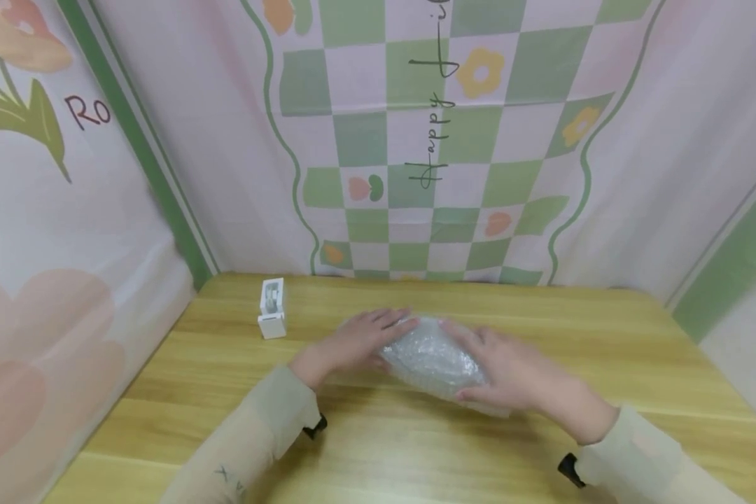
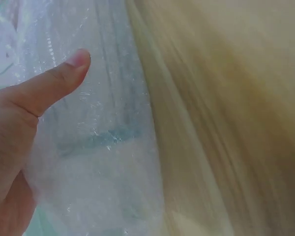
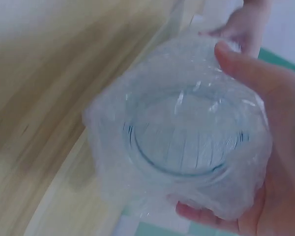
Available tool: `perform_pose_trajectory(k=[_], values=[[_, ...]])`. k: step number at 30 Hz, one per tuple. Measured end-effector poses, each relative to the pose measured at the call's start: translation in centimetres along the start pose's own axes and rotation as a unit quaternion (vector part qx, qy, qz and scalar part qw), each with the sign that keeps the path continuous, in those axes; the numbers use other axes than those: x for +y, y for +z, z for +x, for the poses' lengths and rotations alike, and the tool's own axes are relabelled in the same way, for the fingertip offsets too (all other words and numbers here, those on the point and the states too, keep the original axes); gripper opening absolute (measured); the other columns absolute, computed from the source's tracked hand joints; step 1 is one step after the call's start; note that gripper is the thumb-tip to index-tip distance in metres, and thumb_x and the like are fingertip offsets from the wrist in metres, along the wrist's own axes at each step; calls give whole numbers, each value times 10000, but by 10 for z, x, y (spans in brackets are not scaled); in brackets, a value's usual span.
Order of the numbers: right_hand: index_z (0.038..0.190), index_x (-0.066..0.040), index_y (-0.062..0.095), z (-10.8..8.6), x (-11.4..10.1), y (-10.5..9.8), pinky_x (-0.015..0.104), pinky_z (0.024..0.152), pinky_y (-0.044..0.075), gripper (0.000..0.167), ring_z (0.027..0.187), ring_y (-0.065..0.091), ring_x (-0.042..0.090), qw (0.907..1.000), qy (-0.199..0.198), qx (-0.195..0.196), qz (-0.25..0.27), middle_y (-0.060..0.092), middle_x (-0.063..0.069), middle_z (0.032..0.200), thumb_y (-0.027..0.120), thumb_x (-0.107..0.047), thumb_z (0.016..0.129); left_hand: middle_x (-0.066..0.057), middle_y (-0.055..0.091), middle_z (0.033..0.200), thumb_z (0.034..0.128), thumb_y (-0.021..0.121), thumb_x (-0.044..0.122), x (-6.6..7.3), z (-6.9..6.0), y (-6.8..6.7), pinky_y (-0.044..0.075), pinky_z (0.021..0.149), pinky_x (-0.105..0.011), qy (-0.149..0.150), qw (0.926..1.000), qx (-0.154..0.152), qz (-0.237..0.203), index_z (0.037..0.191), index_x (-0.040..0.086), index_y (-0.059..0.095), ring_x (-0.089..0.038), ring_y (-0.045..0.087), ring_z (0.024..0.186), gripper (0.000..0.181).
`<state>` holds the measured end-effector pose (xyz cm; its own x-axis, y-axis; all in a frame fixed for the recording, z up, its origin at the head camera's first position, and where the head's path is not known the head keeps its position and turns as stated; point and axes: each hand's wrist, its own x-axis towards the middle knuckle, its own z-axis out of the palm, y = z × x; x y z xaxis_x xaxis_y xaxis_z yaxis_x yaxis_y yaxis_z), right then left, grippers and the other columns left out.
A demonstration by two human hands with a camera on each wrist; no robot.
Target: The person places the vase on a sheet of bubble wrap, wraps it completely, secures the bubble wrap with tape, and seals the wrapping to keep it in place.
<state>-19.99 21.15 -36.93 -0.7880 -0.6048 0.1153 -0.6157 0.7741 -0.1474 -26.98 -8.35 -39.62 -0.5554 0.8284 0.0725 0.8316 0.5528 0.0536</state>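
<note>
A ribbed clear glass vessel [image 3: 187, 147], wrapped in bubble wrap [image 1: 431, 357], is held on its side above the table. Its round rim shows through the plastic in the right wrist view. My left hand [image 1: 359, 339] grips one end of the bundle, the thumb [image 2: 64, 81] lying along the wrap. At the other end my right hand [image 1: 510, 367] holds it, with thumb and fingers on opposite sides of the wrap [image 3: 113, 162]. The fingers behind the bundle are partly hidden.
A small white box [image 1: 272, 325] stands at the back left of the wooden table [image 1: 365, 448], with a pale item in its upper part that is too small to tell. Printed curtains [image 1: 416, 140] hang along the table's back and left edges.
</note>
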Motion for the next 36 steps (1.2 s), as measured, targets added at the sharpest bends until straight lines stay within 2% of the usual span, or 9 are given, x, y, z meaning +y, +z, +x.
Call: perform_pose_trajectory(k=[3,6,9,12,15,21,25,28,36], values=[[1608,-162,331,-1,-9,1,549,769,602,999,996,664,440,9996,33,152,-254,592,348,1234,776,-596,827,-29,151,1701,907,764,321,-2,2,-4,266,1189,-598,-132,9994,-191,-251,1649,200,228,-341,213,1529,923],[1565,-59,388,0,-15,5,588,905,557,986,1161,592,506,9974,-60,304,-646,511,345,1387,754,-614,836,17,100,1701,942,723,279,-2,3,-6,194,1199,-625,-250,9987,-272,-345,1653,239,208,-330,124,1546,879],[1508,60,412,1,-17,10,619,1054,439,982,1360,411,548,9950,-289,450,-839,315,298,1586,727,-609,861,37,105,1692,958,701,229,-2,4,-7,161,1206,-616,-321,9988,-207,-318,1650,263,216,-309,93,1549,845],[1515,84,374,1,-17,15,632,1093,382,967,1413,328,547,9960,-422,506,-598,206,255,1647,720,-567,889,33,152,1684,954,704,198,-2,4,-5,183,1204,-609,-340,9991,-66,-244,1643,263,250,-295,116,1546,828],[1574,16,306,1,-16,20,656,1079,378,957,1398,346,555,9968,-462,587,-275,194,241,1654,728,-518,901,23,184,1674,950,708,195,-2,4,-3,209,1198,-607,-328,9993,64,-150,1636,254,273,-287,132,1543,814],[1583,-130,376,3,-14,26,678,1037,418,845,1335,442,535,9926,-732,955,-138,301,207,1627,751,-449,897,-29,375,1604,909,761,193,-3,3,2,367,1133,-586,-118,9969,735,259,1575,191,426,-315,322,1485,746],[1569,-150,418,3,-17,29,681,1043,414,787,1308,473,526,9926,-589,1051,-136,352,212,1598,743,-429,910,-81,585,1433,866,812,134,-1,2,8,508,1033,-473,67,9856,1592,568,1432,122,609,-326,541,1333,602],[1562,-118,424,4,-21,31,701,1007,433,770,1288,481,550,9928,-463,1077,-249,347,203,1607,723,-436,928,-99,658,1323,837,835,105,1,4,11,562,951,-396,71,9762,2023,775,1333,105,686,-314,633,1223,518],[1565,-119,412,4,-28,33,758,853,487,771,1253,477,604,9920,-347,1166,-348,396,119,1601,731,-416,929,-86,672,1301,809,853,118,2,5,12,603,858,-389,-160,9750,2095,726,1308,134,706,-285,675,1160,520]])
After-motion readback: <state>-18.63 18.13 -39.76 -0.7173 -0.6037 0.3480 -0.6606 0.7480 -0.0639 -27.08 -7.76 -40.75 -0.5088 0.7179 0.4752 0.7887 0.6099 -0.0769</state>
